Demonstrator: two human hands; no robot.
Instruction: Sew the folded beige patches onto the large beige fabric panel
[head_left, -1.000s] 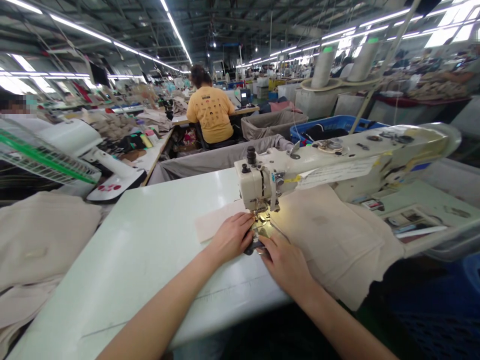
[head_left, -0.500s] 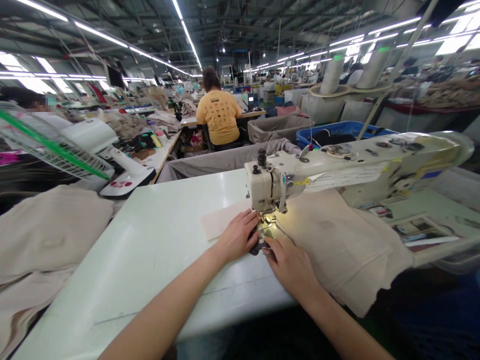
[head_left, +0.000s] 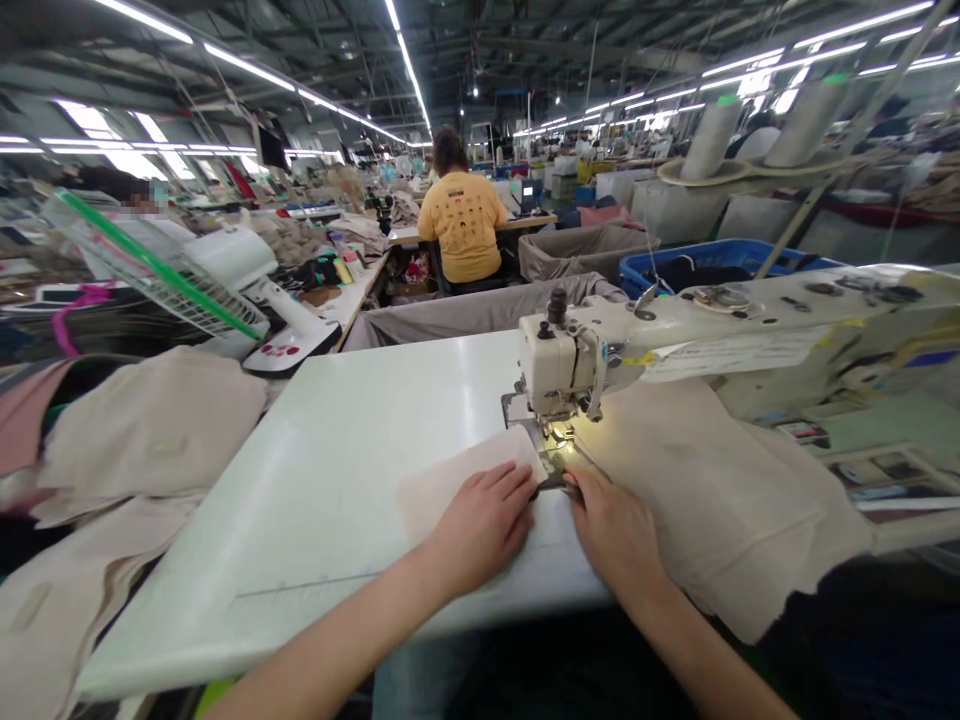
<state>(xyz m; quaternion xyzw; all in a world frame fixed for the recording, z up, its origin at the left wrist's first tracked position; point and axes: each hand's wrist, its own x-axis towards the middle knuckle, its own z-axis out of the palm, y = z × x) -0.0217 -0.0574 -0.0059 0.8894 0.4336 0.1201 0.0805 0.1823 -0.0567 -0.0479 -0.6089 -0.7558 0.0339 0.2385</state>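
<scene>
My left hand point(head_left: 484, 525) lies palm down with its fingers stretched over a small beige fabric piece point(head_left: 442, 485) on the pale sewing table point(head_left: 360, 430). Just left of the machine's needle plate, that piece rests flat. My right hand point(head_left: 615, 525) is closed, its fingertips bent down at the front edge of the plate; what they pinch, if anything, is hidden. The lit presser foot point(head_left: 559, 432) of the sewing machine point(head_left: 562, 365) stands beyond both hands. A large beige fabric panel point(head_left: 697, 480) spreads to the right, beside my right hand and under the machine arm.
Folded beige fabric point(head_left: 157, 420) is heaped at the left, near a white fan point(head_left: 232, 255). Behind the table stand a cloth-lined bin point(head_left: 450, 318) and a blue basket point(head_left: 637, 275). Thread cones point(head_left: 712, 140) rise at the right. A person in a yellow shirt point(head_left: 463, 225) sits ahead.
My left hand has drawn back from the presser foot toward me, and the small fabric piece has shifted nearer and turned. My right hand stays close to the plate. The camera view has swung left.
</scene>
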